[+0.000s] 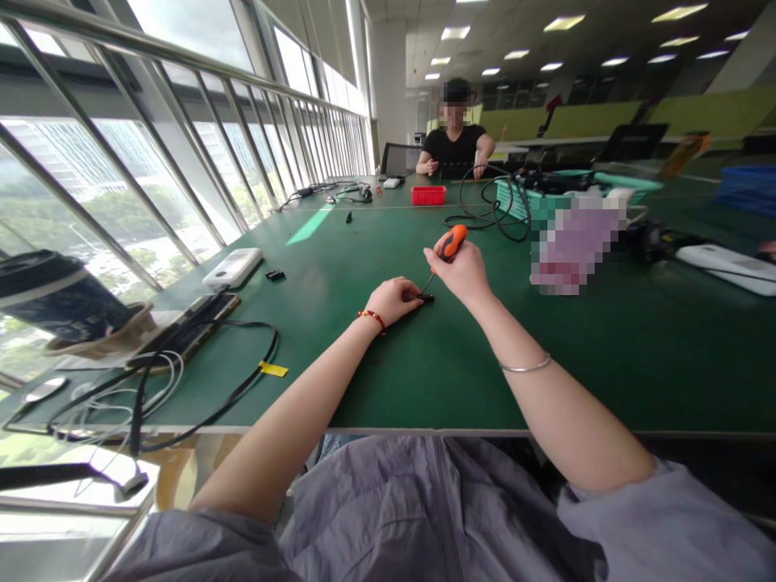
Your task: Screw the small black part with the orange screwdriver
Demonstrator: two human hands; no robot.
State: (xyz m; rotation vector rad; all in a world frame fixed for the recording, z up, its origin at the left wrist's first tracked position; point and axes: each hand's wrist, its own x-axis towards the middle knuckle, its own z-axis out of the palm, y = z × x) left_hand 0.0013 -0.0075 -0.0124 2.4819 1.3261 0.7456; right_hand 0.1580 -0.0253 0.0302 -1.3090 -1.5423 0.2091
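Note:
An orange-and-black screwdriver (453,242) is gripped by its handle in my right hand (466,271). Its shaft slants down to the left, and its tip meets a small black part (427,298) lying on the green table (376,380). With the fingertips of my left hand (395,301) I pinch that part against the tabletop; the fingers cover some of it, so its exact kind does not show. Further off to the left lies another small black piece (275,276), touched by neither hand.
Left are a white box (234,268), a phone (203,319), looped cables (276,339) and a dark cup (61,299). A red bin (428,196) stands ahead, with a teal basket (515,202) of cables to its right. Across the table sits a person (454,147).

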